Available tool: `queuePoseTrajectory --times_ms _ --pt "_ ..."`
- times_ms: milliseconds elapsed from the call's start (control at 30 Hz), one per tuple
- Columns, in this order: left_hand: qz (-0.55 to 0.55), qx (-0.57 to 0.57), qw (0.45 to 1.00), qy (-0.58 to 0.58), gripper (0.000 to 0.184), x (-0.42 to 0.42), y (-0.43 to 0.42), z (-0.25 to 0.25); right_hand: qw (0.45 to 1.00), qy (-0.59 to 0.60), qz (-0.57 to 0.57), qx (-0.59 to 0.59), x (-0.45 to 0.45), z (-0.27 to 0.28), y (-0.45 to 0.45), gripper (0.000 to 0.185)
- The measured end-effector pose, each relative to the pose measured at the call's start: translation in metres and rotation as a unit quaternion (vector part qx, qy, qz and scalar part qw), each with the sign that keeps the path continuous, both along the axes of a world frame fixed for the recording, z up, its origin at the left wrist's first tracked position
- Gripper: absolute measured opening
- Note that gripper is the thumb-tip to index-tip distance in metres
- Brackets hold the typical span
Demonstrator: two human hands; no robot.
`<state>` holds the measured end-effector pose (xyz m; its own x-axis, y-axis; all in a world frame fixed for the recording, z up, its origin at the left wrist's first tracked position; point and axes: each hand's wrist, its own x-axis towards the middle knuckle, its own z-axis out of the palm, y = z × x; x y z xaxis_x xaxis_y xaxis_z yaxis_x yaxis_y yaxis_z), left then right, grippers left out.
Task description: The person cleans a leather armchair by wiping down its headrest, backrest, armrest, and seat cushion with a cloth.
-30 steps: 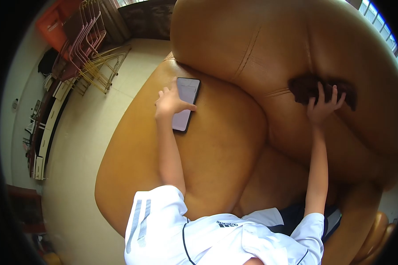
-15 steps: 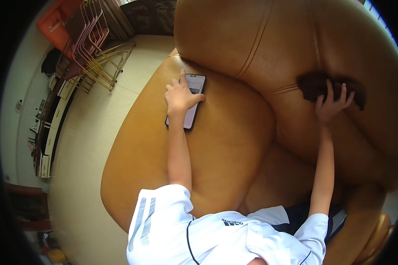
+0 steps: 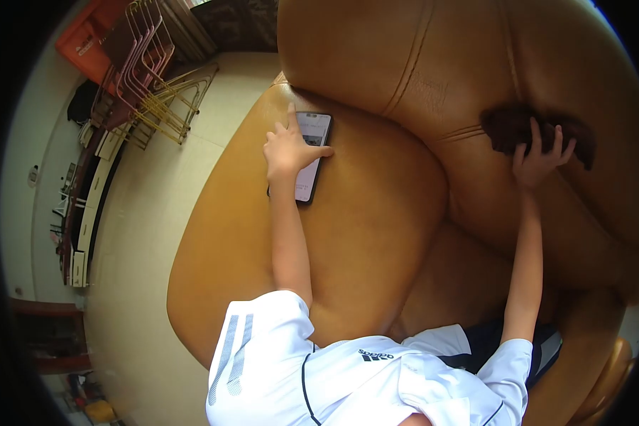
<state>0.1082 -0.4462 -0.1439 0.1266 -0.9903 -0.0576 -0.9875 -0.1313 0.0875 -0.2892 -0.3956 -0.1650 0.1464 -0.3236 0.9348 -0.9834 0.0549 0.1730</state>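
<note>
A black-edged phone (image 3: 306, 181) lies screen up on the tan leather seat (image 3: 362, 234), with a small picture and text on its lit screen. My left hand (image 3: 285, 153) rests over its left side, fingers stretched and spread, the thumb reaching across the screen to the right edge. On the right, my right hand (image 3: 538, 162) lies with fingers apart against a dark brown, ragged-edged patch (image 3: 503, 131) on the sofa's backrest (image 3: 433, 71). Whether the patch is worn leather or something lying there, I cannot tell.
Stacked metal-framed chairs (image 3: 149, 85) stand at the upper left beside an orange container (image 3: 89, 46). A low cabinet with pale drawers (image 3: 86, 220) runs along the left wall. Pale tiled floor (image 3: 142, 234) lies between it and the sofa.
The view has shifted slightly. The phone's screen shows different content, with the picture placed differently. My right fingers have shifted a little on the dark patch; my left hand stays over the phone.
</note>
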Motion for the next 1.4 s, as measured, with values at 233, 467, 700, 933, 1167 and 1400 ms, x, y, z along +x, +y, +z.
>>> queuePoseTrajectory --times_ms 233,467,700,933,1167,1400 --pt "-0.008 -0.007 1.000 0.002 0.110 0.000 -0.001 0.000 1.000 -0.009 -0.005 -0.005 0.001 -0.001 0.000 0.041" --pt "-0.210 -0.281 0.935 0.053 0.068 -0.061 0.017 0.005 0.999 -0.009 0.013 0.038 -0.002 0.005 0.005 0.047" --pt "-0.589 -0.117 0.768 0.221 0.033 -0.142 0.059 -0.049 0.995 -0.094 -0.009 0.043 0.058 0.010 0.029 0.059" --pt "-0.564 -0.070 0.787 0.241 0.032 -0.139 0.062 -0.051 0.999 0.004 0.043 -0.030 0.077 0.037 -0.026 0.034" --pt "-0.498 -0.015 0.789 0.361 0.030 -0.133 0.056 -0.042 0.972 0.182 0.033 -0.148 0.067 0.164 -0.109 0.019" --pt "-0.515 -0.049 0.793 0.323 0.030 -0.127 0.049 -0.053 0.986 0.037 -0.159 0.042 -0.061 0.261 -0.081 0.027"
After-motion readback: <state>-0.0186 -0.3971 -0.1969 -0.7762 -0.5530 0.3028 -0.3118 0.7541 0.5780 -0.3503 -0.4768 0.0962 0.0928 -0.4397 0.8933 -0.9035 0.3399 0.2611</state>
